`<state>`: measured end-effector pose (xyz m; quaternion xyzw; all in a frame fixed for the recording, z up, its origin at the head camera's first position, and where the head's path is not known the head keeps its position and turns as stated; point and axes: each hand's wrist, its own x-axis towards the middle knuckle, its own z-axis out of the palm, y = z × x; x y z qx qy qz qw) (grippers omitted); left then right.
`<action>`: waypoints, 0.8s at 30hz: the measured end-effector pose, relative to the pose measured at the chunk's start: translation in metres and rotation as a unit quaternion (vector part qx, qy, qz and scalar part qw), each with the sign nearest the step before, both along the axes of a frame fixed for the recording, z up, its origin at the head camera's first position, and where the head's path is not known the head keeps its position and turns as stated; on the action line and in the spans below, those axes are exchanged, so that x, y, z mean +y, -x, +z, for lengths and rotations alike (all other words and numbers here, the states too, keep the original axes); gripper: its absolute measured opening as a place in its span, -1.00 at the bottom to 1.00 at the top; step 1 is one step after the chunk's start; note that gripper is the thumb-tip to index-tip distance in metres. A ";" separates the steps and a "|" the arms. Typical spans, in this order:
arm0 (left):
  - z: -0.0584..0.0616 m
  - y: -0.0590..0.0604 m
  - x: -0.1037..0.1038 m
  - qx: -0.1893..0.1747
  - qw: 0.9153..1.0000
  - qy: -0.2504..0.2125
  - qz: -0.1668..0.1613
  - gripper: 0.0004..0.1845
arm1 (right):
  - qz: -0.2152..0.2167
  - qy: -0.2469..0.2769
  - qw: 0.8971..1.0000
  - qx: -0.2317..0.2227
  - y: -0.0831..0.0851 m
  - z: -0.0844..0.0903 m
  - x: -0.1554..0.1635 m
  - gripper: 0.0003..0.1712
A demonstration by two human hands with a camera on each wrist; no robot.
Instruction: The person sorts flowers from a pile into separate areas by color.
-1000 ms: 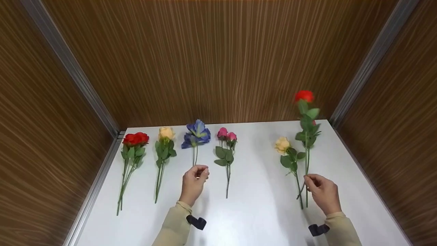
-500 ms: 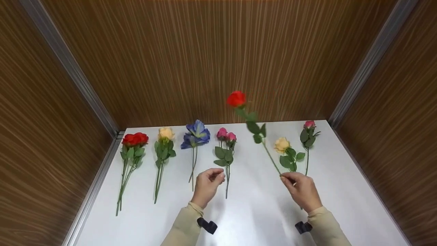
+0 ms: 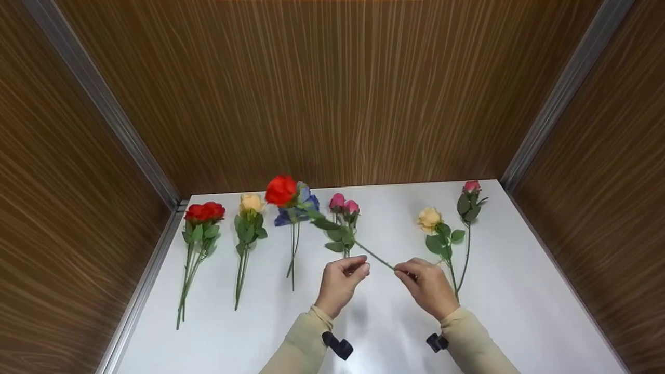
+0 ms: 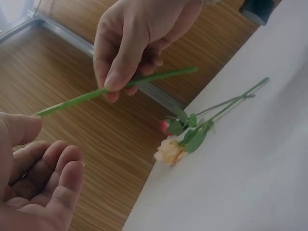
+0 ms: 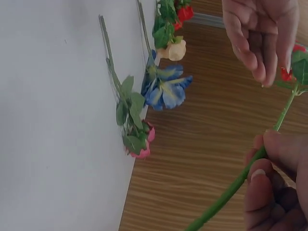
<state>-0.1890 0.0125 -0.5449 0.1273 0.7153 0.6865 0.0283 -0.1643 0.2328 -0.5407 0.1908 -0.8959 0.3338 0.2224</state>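
Right hand point(image 3: 427, 286) pinches the stem of the red rose point(image 3: 281, 190), held above the worktop point(image 3: 395, 332), bloom angled left over the blue flower point(image 3: 304, 208). Left hand point(image 3: 340, 283) is just beside the stem, fingers loosely curled, holding nothing. Pink roses point(image 3: 344, 203) lie beneath the stem.
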 end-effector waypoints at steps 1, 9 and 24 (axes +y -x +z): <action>-0.001 0.000 0.002 -0.003 1.000 -0.001 0.002 -0.70 | 0.006 0.000 1.000 -0.003 0.000 -0.001 -0.003 -0.89; 0.005 -0.008 0.008 -0.009 1.000 -0.007 0.022 -0.83 | 0.029 0.003 0.999 -0.014 -0.003 -0.010 -0.015 -0.89; -0.001 0.000 0.000 0.013 0.999 -0.020 0.038 -0.91 | 0.021 0.020 0.999 -0.023 -0.005 -0.012 -0.014 -0.89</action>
